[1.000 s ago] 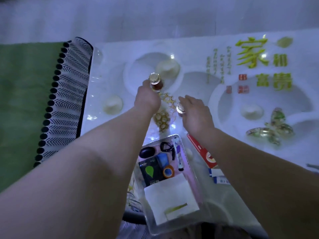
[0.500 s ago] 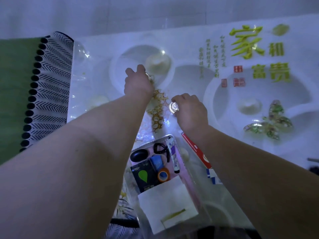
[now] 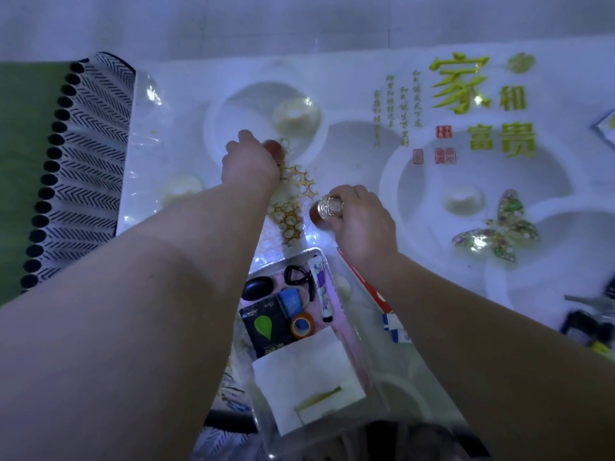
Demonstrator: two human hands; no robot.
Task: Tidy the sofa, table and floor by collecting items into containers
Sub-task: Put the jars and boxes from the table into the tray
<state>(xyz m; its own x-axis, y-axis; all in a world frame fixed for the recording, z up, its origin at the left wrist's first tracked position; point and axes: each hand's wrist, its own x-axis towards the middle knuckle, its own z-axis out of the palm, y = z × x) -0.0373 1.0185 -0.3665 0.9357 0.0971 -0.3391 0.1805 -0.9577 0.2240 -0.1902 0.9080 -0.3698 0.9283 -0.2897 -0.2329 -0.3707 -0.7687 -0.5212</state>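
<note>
The left grip [image 3: 249, 161] closes over most of a red-brown item [image 3: 274, 148] at 12 o'clock, so its shape cannot be told. The right grip [image 3: 361, 221] wraps and hides the body of a gold-capped bottle [image 3: 329, 207]. The right forearm covers part of a red box [image 3: 357, 277]. Dark clutter [image 3: 585, 324] at 3 o'clock is blurred and cut off by the edge.

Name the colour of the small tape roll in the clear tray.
The small round tape roll is orange, blue at its centre; the head view shows it.
</note>
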